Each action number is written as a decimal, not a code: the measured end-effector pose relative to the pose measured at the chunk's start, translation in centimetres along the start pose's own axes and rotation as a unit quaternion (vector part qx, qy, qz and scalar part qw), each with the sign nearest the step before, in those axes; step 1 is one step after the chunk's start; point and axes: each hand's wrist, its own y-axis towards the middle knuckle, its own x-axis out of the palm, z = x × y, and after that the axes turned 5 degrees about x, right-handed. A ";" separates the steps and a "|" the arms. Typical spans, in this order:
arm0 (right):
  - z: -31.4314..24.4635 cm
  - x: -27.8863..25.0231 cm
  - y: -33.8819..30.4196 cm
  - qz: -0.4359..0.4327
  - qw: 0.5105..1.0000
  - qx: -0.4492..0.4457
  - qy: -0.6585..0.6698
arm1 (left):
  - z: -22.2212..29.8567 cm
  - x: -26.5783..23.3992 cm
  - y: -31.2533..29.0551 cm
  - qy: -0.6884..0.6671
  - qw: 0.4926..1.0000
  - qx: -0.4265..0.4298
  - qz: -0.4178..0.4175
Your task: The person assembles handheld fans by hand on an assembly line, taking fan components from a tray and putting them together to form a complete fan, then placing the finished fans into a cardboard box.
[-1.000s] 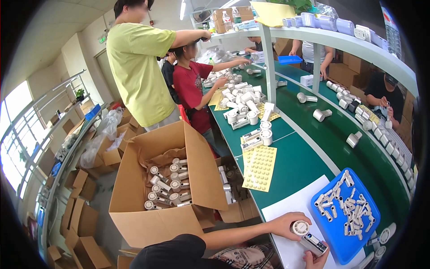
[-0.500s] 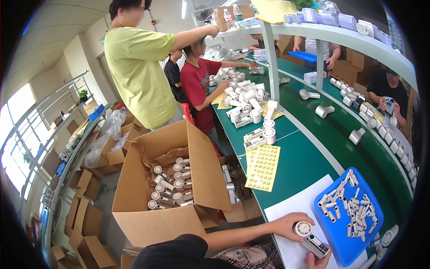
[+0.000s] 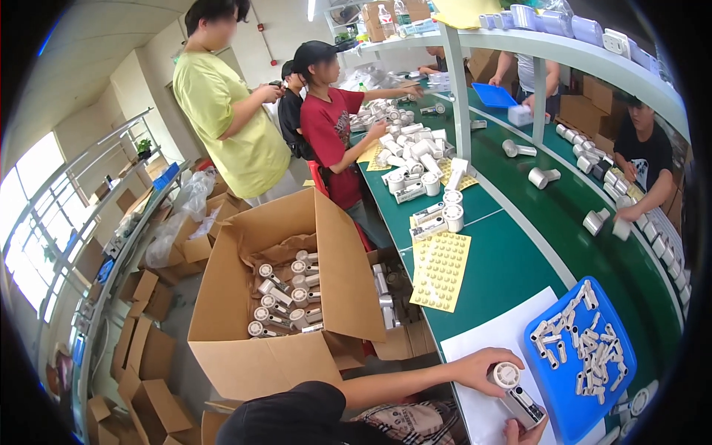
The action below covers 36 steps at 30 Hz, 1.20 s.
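In the head view, the left hand (image 3: 482, 371) and right hand (image 3: 530, 434) clasp a white round-headed plastic device (image 3: 522, 405) over the green desk (image 3: 493, 280), seemingly mid-work. Similar devices (image 3: 299, 296) already lie in the brown cardboard box (image 3: 252, 367), small pale pieces (image 3: 591, 362) in the blue plastic tray (image 3: 575, 417).

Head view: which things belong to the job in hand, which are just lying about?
Likely in the job:
white fan-like handheld device, held in left hand and right hand;
white paper sheet under the hands;
blue tray of small white parts;
open carton of similar devices.

Apparently just lying about:
clear bottles;
potted plant;
clear plastic bags.
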 end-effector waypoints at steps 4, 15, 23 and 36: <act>-0.1 0.2 0.0 -0.011 1.000 -0.016 -0.015 | 0.1 -0.1 -0.1 -0.009 1.000 -0.001 0.006; 1.0 -0.9 0.0 -0.009 0.999 -0.023 -0.031 | -0.7 0.8 -0.2 0.000 1.000 0.024 0.018; 0.8 -0.6 0.4 0.023 0.997 -0.056 -0.050 | -2.2 1.4 0.1 0.001 0.995 0.077 0.056; -11.7 13.2 2.5 -0.765 0.638 -0.083 0.001 | -1.5 1.2 0.0 0.023 0.995 0.032 0.088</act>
